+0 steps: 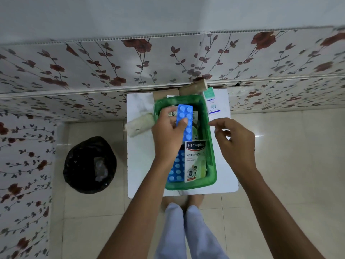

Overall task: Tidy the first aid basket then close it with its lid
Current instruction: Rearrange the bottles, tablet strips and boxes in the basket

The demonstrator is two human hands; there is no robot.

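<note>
A green plastic basket [211, 161] stands on a small white table [141, 165]. My left hand [166, 135] holds a blue blister strip of tablets [184, 116] above the basket's far half. A second blue blister strip [176, 171] and a white Hansaplast box [195, 159] lie in the basket's near half. My right hand [235, 141] hovers just right of the basket with fingers apart and nothing in it. No lid can be made out for certain.
A white Optibex box [211, 101] lies on the table right of the basket. A rolled bandage [140, 124] lies at the left, brown cardboard rolls [194, 86] at the back. A black-lined bin [89, 165] stands on the tiled floor at the left. Floral walls enclose the corner.
</note>
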